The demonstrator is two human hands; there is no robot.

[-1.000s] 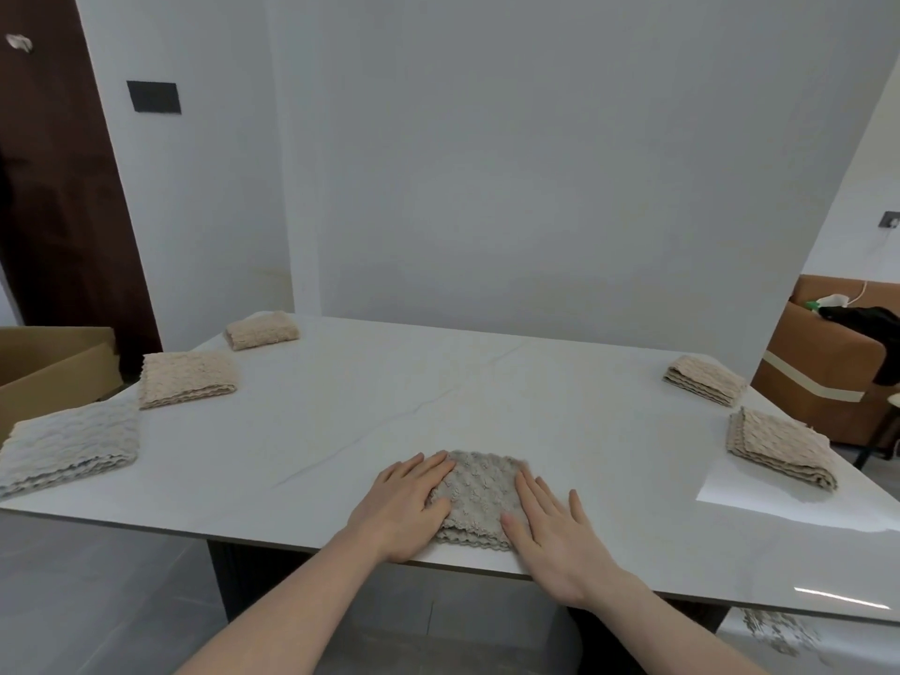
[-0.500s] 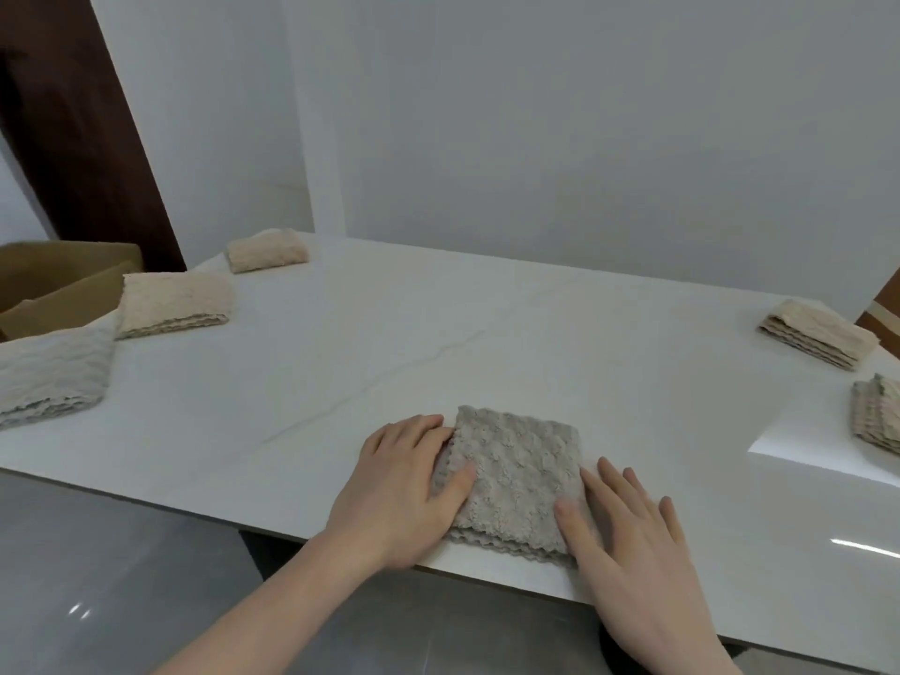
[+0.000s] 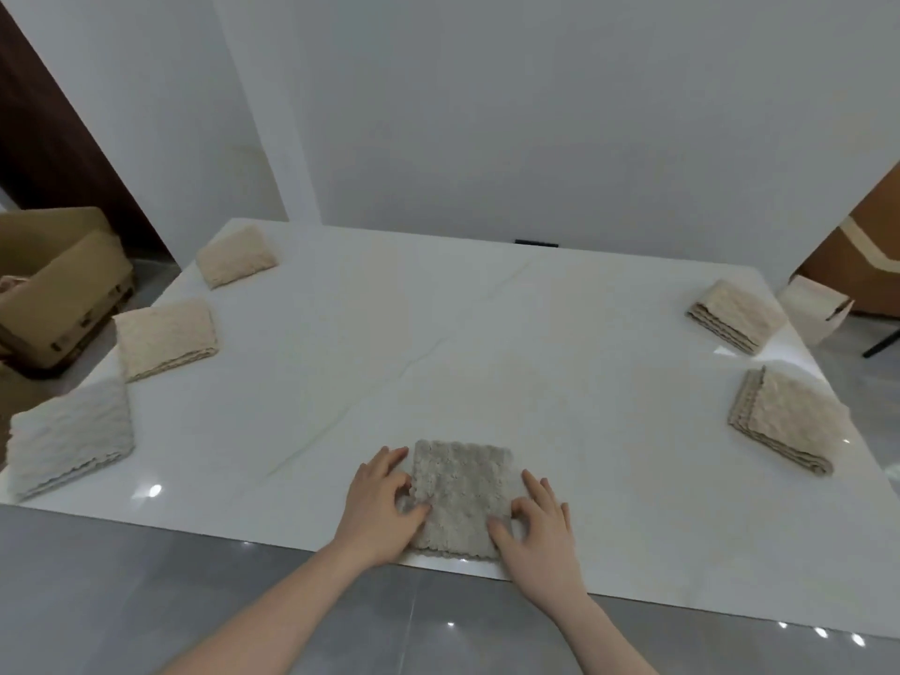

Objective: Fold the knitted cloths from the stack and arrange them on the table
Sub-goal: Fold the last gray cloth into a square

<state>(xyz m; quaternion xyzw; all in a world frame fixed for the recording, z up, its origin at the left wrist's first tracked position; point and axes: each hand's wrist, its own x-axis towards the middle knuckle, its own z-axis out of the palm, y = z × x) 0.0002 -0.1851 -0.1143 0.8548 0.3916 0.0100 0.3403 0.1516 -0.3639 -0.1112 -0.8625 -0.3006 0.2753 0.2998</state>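
Pressing down on either side, both hands bracketed a folded grey-beige knitted cloth (image 3: 460, 496) that lay flat at the near edge of the glossy white marble-look table (image 3: 487, 343). The left hand (image 3: 377, 509) covered the cloth's left edge, its thumb laid on the top layer and its fingers spread loosely and holding nothing. The right hand (image 3: 538, 521) sat at the cloth's right edge, thumb on the near right corner, fingers somewhat bent on the fabric; whether they pinched it could not be told. Left of that cloth, along the table's left side, lay a folded whitish cloth (image 3: 70, 438), a cream cloth (image 3: 165, 336) and a farther cream cloth (image 3: 236, 255). Right of it lay two folded beige cloths (image 3: 789, 419) (image 3: 735, 314). A cardboard box (image 3: 58, 285) stood beyond the table's left side.
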